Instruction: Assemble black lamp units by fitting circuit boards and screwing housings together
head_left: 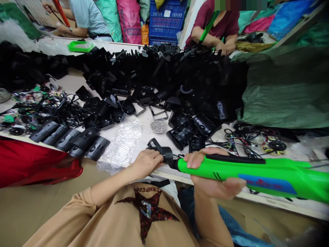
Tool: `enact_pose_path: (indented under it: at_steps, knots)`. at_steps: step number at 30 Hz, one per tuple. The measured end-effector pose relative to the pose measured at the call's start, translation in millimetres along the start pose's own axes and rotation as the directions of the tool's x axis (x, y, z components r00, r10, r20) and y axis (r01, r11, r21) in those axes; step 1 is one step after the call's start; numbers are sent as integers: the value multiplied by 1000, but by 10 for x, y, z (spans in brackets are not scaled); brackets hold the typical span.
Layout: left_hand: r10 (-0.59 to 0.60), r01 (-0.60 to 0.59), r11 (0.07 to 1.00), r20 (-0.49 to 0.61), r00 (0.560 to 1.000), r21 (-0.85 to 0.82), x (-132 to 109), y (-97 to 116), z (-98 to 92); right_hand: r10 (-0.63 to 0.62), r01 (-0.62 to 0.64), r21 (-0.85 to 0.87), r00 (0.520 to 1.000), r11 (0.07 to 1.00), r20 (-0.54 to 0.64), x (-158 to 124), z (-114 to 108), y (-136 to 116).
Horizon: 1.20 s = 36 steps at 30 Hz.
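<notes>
My right hand is wrapped round a long green plastic tool body with a black strip on top and a blue label, lying level and running out of view at the right. At its near end is a black plastic head with a flat bracket. My left hand is closed round that head, its fingertips partly hidden. Just beyond lie a round dish of small metal screws and black shell parts. Left of the dish is a sheet of bubble wrap.
A big heap of black plastic parts covers the table's middle. Several black cylindrical housings line the front left edge, near tangled wires. More wires with small boards lie right. Two people sit opposite, by blue crates.
</notes>
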<state>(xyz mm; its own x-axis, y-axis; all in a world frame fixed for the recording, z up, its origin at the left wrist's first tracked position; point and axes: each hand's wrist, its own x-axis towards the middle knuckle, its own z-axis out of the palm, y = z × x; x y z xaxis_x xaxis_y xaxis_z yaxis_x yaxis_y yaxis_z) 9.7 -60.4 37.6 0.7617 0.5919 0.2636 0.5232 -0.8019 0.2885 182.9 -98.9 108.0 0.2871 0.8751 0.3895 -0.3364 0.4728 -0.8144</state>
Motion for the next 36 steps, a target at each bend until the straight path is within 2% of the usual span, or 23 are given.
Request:
enact_pose_path:
  at_steps: [5,9,14,16,21,24,30,36]
  knots:
    - [-26,22,992,-30,999,-123,-53,-22,3,23,-24,-36,1000,999,-16,7,-15,-17]
    - [-97,87,988,-67,993,-131,-66,-202,-72,-10,6,-56,998,998,-63,36,-84,-42]
    - [-45,64,985,122,992,-159,-62,-374,-4,-48,32,-125,991,992,-127,53,-159,-35]
    - [-64,92,976,140,988,-198,-74,-364,71,-57,36,-149,989,988,-140,44,-176,-22]
    - [-125,143,949,81,989,-281,-135,-303,197,-65,35,-184,985,982,-160,16,-213,8]
    - [-139,155,946,77,987,-286,-166,-295,218,-61,33,-178,986,983,-156,17,-225,19]
    - [-152,185,951,146,978,-248,-168,-292,229,-81,67,-118,990,991,-117,46,-198,62]
    - [-131,162,946,126,983,-280,-172,-301,251,-79,65,-135,991,989,-103,93,-131,128]
